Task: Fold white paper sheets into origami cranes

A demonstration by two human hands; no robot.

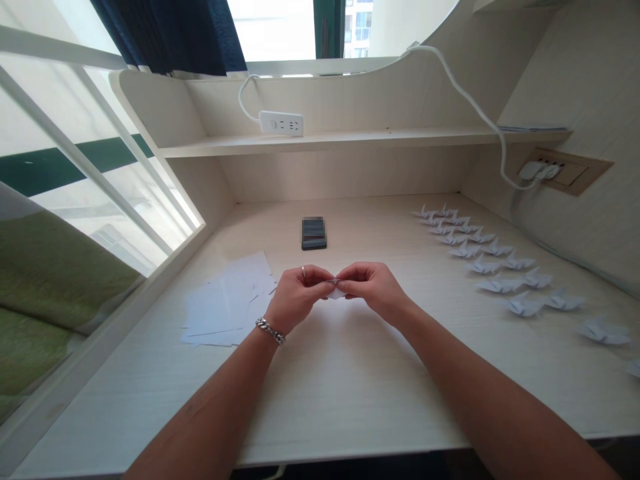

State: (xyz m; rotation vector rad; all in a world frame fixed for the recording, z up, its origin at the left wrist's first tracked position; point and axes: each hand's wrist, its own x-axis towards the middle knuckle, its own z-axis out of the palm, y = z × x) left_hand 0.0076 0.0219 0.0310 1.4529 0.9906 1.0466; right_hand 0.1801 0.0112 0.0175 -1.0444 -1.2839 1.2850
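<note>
- We see a small piece of folded paper (339, 293) at the centre of the frame, held up between the hands over the pale desk (350, 387).
- We find the left hand (300, 288), with a ring and a bracelet, closed in a pinch, thumb against fingertip on the paper's left part.
- The right hand (374, 287) mirrors it, thumb and forefinger drawn together on the right part; the two sets of fingertips almost meet.
- The fingers cover most of the paper, so we cannot tell its exact shape or how many layers it has.
- We judge it very light, so weight hardly matters; a soft pinch should carry it.
- We expect single layers to bend easily and stacked folds to feel stiffer and springier.
- We think it fragile: hard pulling could tear it, and a careless squeeze could leave a stray crease.
- We would take hold near the folded edges, thumb and forefinger opposed, keeping thin points free.
- Loose sheets (225, 300) lie left of centre; being flat and thin, they probably lift best from a corner.
- At right, rows of paper birds (466, 250) look easily crushed; we would grip their bodies, not the wings.
</note>
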